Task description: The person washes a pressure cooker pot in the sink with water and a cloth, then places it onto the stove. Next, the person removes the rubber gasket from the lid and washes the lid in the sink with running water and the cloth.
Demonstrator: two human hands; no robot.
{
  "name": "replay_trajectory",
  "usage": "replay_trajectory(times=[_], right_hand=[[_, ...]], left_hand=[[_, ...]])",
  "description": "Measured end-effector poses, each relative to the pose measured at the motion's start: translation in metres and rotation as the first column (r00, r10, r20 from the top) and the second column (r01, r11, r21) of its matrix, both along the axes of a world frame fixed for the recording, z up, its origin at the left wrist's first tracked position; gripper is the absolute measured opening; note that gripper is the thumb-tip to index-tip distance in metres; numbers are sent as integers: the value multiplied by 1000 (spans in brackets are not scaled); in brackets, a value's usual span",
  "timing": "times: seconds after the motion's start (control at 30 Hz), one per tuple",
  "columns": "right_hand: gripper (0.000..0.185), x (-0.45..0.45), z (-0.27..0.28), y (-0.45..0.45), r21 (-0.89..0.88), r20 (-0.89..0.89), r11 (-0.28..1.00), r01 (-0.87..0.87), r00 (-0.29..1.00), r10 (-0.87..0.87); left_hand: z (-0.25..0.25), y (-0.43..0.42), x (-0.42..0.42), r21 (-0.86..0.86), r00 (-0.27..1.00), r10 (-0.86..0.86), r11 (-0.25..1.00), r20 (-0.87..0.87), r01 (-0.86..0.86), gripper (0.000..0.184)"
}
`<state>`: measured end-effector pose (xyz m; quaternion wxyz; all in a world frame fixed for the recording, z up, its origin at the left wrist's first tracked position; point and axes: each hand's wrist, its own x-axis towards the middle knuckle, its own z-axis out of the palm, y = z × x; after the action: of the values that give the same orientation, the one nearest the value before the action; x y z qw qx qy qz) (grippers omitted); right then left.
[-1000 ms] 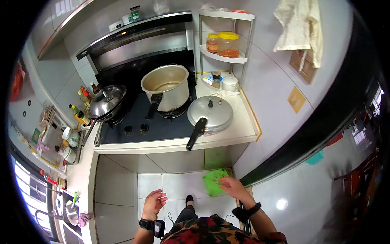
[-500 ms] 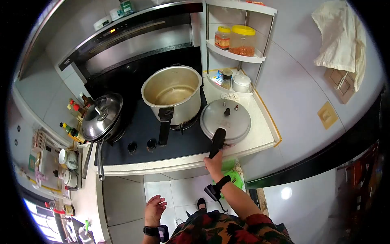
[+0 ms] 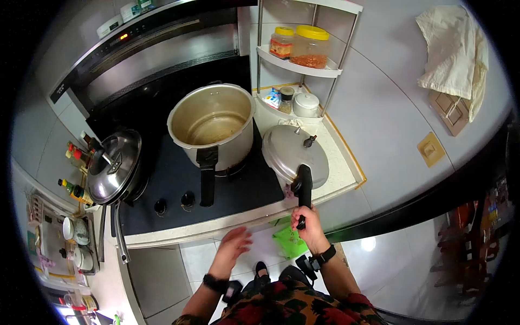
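Fingers point(image 3: 311, 214) now around the tilted lid's point(image 3: 292, 149) handle.

This is a kitchen, seemingly in a home. A black cooktop point(image 3: 154, 192) carries a large open pot point(image 3: 211, 122) and a lidded wok point(image 3: 115, 170) beneath a range hood point(image 3: 162, 51), with sauce bottles point(image 3: 76, 190) beside the wok and food jars point(image 3: 310, 50) on a corner shelf point(image 3: 298, 64).

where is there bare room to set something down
Bare cooktop shows between the covered wok and the open pot, and right of the pot's handle, short of the lid. A narrow counter strip lies between the lid and the wall. It's crowded on the corner shelf's lowest tier and beside the wok, where bottles stand.
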<state>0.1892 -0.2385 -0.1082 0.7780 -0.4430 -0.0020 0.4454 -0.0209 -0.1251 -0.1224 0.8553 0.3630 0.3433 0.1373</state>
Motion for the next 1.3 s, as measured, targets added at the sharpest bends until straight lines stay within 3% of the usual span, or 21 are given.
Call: replay_trajectory(times=[0.1,0.17,0.23,0.3,0.33,0.43,0.5,0.57,0.6,0.63,0.73,0.77,0.83,0.9,0.97,1.07,1.13,1.17,1.23,1.27,1.3], right_hand=[[18,-10,12,-10,14,-6,1000,-22,1000,22],[20,-12,15,-21,72,-116,996,-47,992,55],[21,-12,22,-29,98,-128,993,-67,989,79],[21,-11,23,-34,209,-254,977,-51,961,105],[21,-12,23,-32,224,-209,974,-32,975,80],[15,-9,40,-24,162,-96,987,1,995,15],[10,-4,23,-24,224,-93,974,-23,995,45],[6,-2,24,-22,171,-52,985,32,998,-24],[10,-2,15,-22,181,-39,983,37,999,-30],[14,0,11,-21,172,0,985,-7,1000,7],[18,7,7,-23,27,139,982,-186,974,180],[18,19,3,-27,28,130,982,-184,975,179],[27,56,-4,-38,-336,401,871,-359,782,477],[26,106,-8,-29,-314,425,949,-22,890,162],[26,134,24,0,-268,536,936,229,842,-53],[24,173,31,40,-154,553,964,219,827,-100],[22,188,28,56,-229,707,970,84,699,106],[22,187,24,57,-229,700,970,82,706,106],[21,187,24,60,-237,844,942,239,531,77],[21,193,19,60,-231,846,943,239,529,73],[19,201,6,56,-141,807,921,362,582,-105]], left_hand=[[8,-1,81,80,983,-161,985,85,154,55],[15,-6,122,119,968,-215,973,129,200,60],[20,-14,150,-25,909,-276,954,313,298,63],[1,-16,165,-138,894,-299,923,333,360,62],[-5,-17,172,-233,877,-321,878,358,417,62],[1,-29,175,-235,862,-261,891,434,388,63],[-1,-25,189,-287,886,-217,891,411,351,62],[7,-15,199,-258,757,-316,807,572,532,58],[25,-17,203,-227,846,-318,868,428,441,55],[31,-18,202,-227,846,-317,868,430,441,55],[56,-20,201,-154,974,-155,971,163,180,49],[54,-17,202,-156,976,-156,971,154,180,49],[47,-9,203,-56,971,-157,984,182,170,53],[54,-5,202,-44,978,-124,990,168,133,54],[57,-3,202,33,985,-138,990,104,135,53],[60,-13,199,80,988,-105,992,117,96,60],[58,-16,198,110,989,-104,990,103,92,60],[58,-18,197,143,992,-82,987,92,69,58],[59,-20,196,180,994,-61,983,86,45,57],[60,-20,195,223,996,-58,974,71,41,54],[60,-20,194,263,997,-53,964,56,36,51]])
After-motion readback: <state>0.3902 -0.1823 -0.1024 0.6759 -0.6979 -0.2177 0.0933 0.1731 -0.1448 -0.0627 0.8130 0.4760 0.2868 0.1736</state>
